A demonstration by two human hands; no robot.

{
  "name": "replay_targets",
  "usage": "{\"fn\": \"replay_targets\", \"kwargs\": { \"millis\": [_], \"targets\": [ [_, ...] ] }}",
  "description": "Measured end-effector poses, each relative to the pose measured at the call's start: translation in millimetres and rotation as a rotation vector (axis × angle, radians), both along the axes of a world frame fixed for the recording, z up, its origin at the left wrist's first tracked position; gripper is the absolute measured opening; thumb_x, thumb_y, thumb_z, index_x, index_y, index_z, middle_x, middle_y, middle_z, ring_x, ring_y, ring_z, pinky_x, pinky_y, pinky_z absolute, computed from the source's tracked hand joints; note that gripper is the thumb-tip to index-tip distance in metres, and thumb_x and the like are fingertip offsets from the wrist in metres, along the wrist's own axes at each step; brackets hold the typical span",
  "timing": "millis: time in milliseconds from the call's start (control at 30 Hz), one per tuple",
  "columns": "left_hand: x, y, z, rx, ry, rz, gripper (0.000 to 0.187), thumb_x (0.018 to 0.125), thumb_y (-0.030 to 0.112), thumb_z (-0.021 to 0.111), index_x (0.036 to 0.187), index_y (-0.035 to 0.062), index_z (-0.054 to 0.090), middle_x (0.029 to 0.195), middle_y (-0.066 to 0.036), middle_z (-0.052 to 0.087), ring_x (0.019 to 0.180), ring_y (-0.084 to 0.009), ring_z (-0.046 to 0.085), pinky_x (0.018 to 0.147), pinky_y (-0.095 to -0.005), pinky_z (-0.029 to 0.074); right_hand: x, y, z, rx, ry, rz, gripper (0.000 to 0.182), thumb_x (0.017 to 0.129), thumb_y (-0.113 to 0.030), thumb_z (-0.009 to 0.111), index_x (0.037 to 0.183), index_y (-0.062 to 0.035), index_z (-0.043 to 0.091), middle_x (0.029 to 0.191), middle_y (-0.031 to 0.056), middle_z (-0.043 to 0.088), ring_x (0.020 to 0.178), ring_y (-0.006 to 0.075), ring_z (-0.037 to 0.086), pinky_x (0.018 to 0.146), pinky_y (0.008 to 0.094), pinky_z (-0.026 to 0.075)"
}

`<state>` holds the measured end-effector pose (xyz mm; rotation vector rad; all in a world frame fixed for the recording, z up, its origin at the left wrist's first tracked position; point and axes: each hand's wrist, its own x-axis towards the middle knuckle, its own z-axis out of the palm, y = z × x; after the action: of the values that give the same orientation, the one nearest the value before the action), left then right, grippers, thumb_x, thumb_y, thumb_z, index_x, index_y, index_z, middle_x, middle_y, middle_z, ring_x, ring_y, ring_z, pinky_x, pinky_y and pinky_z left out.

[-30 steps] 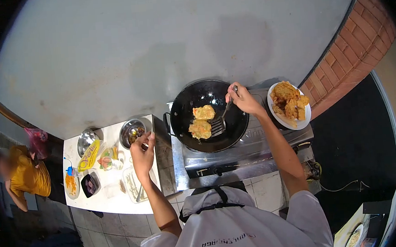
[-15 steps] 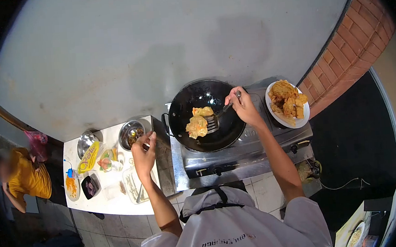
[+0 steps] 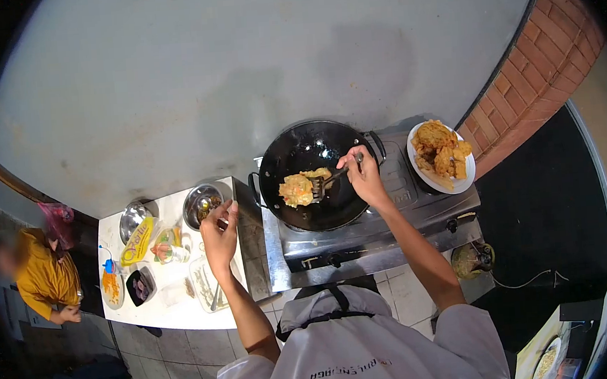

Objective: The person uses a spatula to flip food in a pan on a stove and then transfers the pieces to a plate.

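Observation:
In the head view, my right hand (image 3: 364, 171) is closed around the dark handle of a slotted spatula (image 3: 320, 189). Its head presses at the side of battered fritters (image 3: 295, 190), pale yellow with orange and green bits, in a black wok (image 3: 320, 220) on the stove. My left hand (image 3: 220, 234) hovers at the near rim of a steel bowl (image 3: 193, 194) with brownish food inside, its fingers loosely bent and the thumb apart from them. Nothing shows between those fingers.
A white plate (image 3: 464, 184) heaped with fried pieces stands right of the wok on the metal stove (image 3: 392, 247). Left, a white table (image 3: 178, 314) carries another bowl, a yellow packet (image 3: 138, 240) and a clear tray (image 3: 208, 284). A person in yellow (image 3: 51, 277) stands beyond it.
My right hand and the spatula have moved slightly left, pushing the fritters leftward in the wok. The person in yellow has lowered an arm. My left hand stays nearly still.

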<state>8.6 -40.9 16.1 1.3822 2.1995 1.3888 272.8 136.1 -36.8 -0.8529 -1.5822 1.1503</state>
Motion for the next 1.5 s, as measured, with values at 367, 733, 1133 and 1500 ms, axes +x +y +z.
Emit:
{"fn": "replay_targets", "kwargs": {
  "millis": [367, 733, 1133, 1500],
  "targets": [
    [0, 1, 0, 0.022, -0.001, 0.001, 0.031, 0.086, 0.024, 0.066, 0.102, -0.0028, 0.067, 0.062, -0.003, 0.051, 0.056, -0.0094, 0.042, 0.051, -0.0252, 0.035, -13, -18, -11, -0.111, 0.136, -0.098, 0.010, 0.098, -0.009, 0.040, 0.094, -0.0009, 0.043, 0.083, 0.0102, 0.062, 0.056, 0.0071, 0.049, 0.050, 0.0225, 0.041],
    [0, 1, 0, 0.009, -0.025, -0.001, 0.034, 0.086, 0.026, 0.066, 0.103, -0.0032, 0.067, 0.062, -0.003, 0.051, 0.057, -0.0096, 0.044, 0.051, -0.0264, 0.036, -11, -16, -6, 0.010, 0.138, -0.076, 0.006, 0.097, -0.006, 0.042, 0.095, -0.0014, 0.043, 0.083, 0.0085, 0.062, 0.055, 0.0063, 0.048, 0.053, 0.0220, 0.042],
    [0, -2, -1, 0.022, -0.034, 0.010, 0.033, 0.086, 0.026, 0.067, 0.103, -0.0020, 0.067, 0.063, -0.003, 0.054, 0.057, -0.0087, 0.044, 0.050, -0.0256, 0.035, 8, -12, 60, 0.223, -0.214, -0.122, 0.004, 0.092, -0.003, 0.048, 0.094, 0.0000, 0.045, 0.073, 0.0091, 0.061, 0.060, 0.0150, 0.057, 0.055, 0.0293, 0.043],
    [7, 0, 0, 0.040, -0.001, 0.001, 0.030, 0.086, 0.024, 0.066, 0.103, -0.0014, 0.068, 0.062, -0.004, 0.052, 0.057, -0.0089, 0.043, 0.051, -0.0254, 0.035, -3, -25, 52, 0.303, -0.341, 0.064, 0.007, 0.091, -0.001, 0.049, 0.094, 0.0004, 0.043, 0.075, 0.0139, 0.058, 0.067, 0.0255, 0.062, 0.059, 0.0323, 0.047]
  ]
}}
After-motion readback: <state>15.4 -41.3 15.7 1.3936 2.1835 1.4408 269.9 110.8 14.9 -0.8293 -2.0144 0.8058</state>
